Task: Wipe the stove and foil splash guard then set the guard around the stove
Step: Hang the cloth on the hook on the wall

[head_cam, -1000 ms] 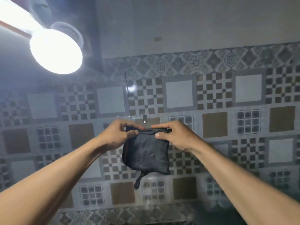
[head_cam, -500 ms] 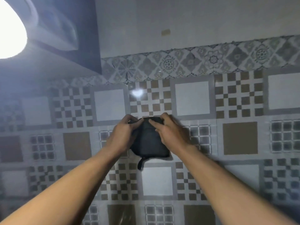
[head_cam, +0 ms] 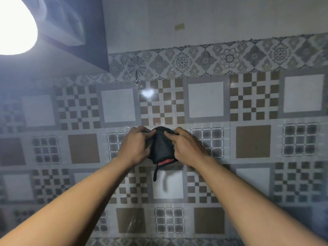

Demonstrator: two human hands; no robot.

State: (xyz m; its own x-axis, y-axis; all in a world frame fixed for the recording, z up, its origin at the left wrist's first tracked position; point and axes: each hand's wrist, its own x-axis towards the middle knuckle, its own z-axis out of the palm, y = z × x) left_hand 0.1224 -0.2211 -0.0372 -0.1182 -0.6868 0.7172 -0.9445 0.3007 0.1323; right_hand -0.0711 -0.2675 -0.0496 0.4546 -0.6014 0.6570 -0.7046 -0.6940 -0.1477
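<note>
A dark cloth (head_cam: 161, 146) with a red patch at its lower edge and a thin loop hanging down is held up against the tiled wall (head_cam: 252, 142). My left hand (head_cam: 135, 145) grips its left side and my right hand (head_cam: 185, 147) grips its right side, fingers pressed on the top of the cloth. The cloth's top edge sits where a small wall hook was seen earlier; the hook is hidden now. Neither the stove nor the foil splash guard is in view.
A bright lamp (head_cam: 14, 27) glares at the top left beside a dark cabinet edge (head_cam: 95, 41). The patterned tiles are covered by a glossy clear film below the decorative border (head_cam: 213, 59). Plain wall lies above.
Both hands raised the cloth up the wall and bunched it narrower. The view tilted up and closer, and the hook is now covered by the cloth.
</note>
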